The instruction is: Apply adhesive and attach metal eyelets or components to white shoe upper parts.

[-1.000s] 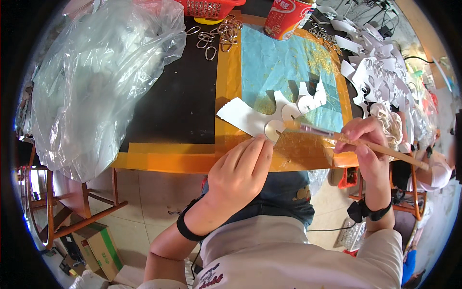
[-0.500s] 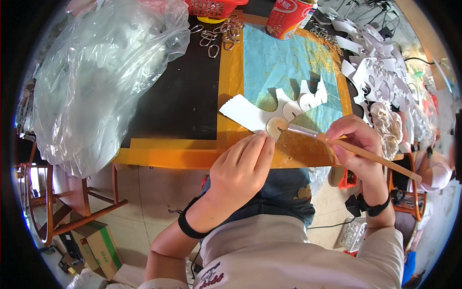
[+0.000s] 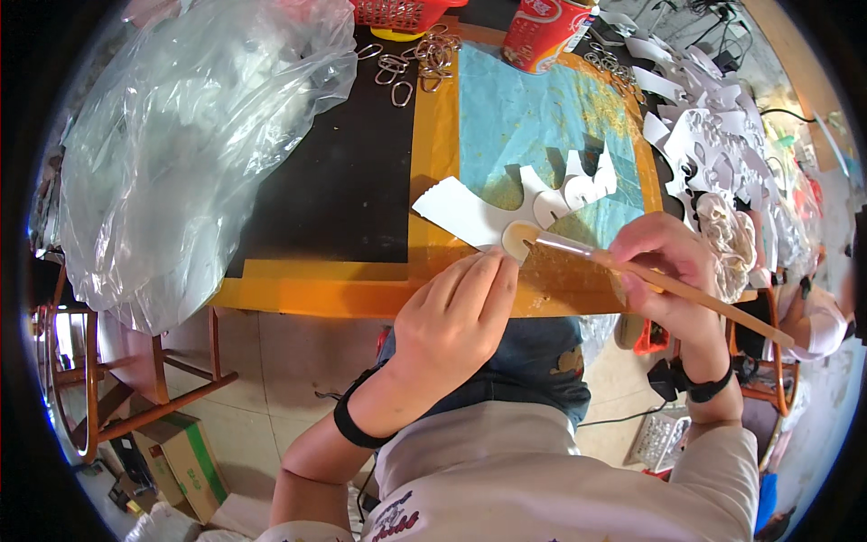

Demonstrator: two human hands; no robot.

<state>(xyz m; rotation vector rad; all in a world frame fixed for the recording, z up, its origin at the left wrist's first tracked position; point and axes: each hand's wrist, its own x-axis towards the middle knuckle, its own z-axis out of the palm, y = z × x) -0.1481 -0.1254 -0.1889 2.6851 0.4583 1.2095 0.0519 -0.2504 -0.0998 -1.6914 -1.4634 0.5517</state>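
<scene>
My left hand (image 3: 456, 312) pinches the near edge of a flat white cut-out piece (image 3: 462, 212) at the table's front. This piece has a wide arm to the left and several rounded tabs and points on its right. My right hand (image 3: 666, 269) grips a paintbrush (image 3: 695, 289) by its light wooden handle, which slants down to the right. Its metal collar points left, and the bristles touch the yellowish round tab beside my left fingertips. Beneath the piece lies a blue sheet (image 3: 497, 108) with yellowish smears, bordered by orange-brown tape (image 3: 433, 163).
A large clear plastic bag (image 3: 190, 163) bulges over the table's left side. Metal rings (image 3: 438, 59), a red basket (image 3: 397, 13) and a red paper cup (image 3: 542, 34) stand at the back. More white cut pieces (image 3: 709, 135) pile up at the right, near another person's arm (image 3: 799, 316).
The brush tip has shifted slightly left and up on the round tab, and the handle's end has dipped a little. My left hand keeps its hold on the white piece.
</scene>
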